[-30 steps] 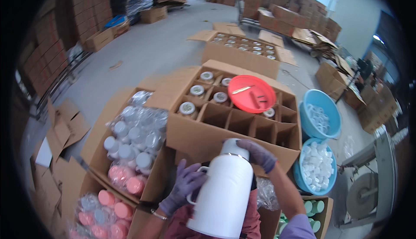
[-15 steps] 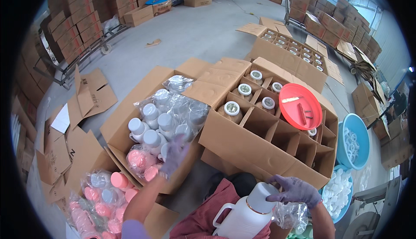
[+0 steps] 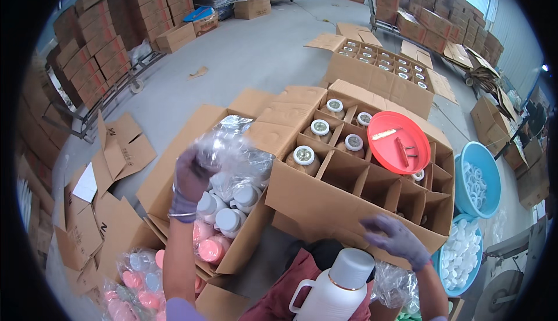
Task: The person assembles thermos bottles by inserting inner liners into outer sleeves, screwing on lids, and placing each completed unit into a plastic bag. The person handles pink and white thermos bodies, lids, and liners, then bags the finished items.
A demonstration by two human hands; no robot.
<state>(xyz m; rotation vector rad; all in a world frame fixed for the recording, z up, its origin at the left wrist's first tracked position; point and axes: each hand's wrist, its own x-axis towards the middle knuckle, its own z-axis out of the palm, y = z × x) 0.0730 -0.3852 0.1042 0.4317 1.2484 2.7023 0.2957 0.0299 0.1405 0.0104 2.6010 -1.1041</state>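
Note:
My left hand (image 3: 193, 173), in a purple-grey glove, is over the left carton (image 3: 174, 158), closed on a clear plastic bag (image 3: 225, 149) blurred by motion. Below it, thermos flasks with grey-blue tops (image 3: 231, 220) and pink tops (image 3: 212, 250) are packed in that carton. My gloved right hand (image 3: 395, 238) has its fingers spread and holds nothing; it hovers by the near side of the divided carton (image 3: 343, 210). A white thermos flask (image 3: 334, 295) with a grey cup lid and a side handle leans in my lap, touched by neither hand.
Flasks with glass liners (image 3: 304, 155) fill some cells of the divided carton. A red tray (image 3: 400, 142) with small tools rests on it. Blue tubs (image 3: 478, 179) of white rings and caps stand right. Bagged flasks (image 3: 136, 280) lie lower left, near flattened cardboard (image 3: 119, 146).
My left hand has moved up and away from the flasks, now with the plastic bag. My right hand has let go of the white flask's lid and lifted off. The view has shifted slightly.

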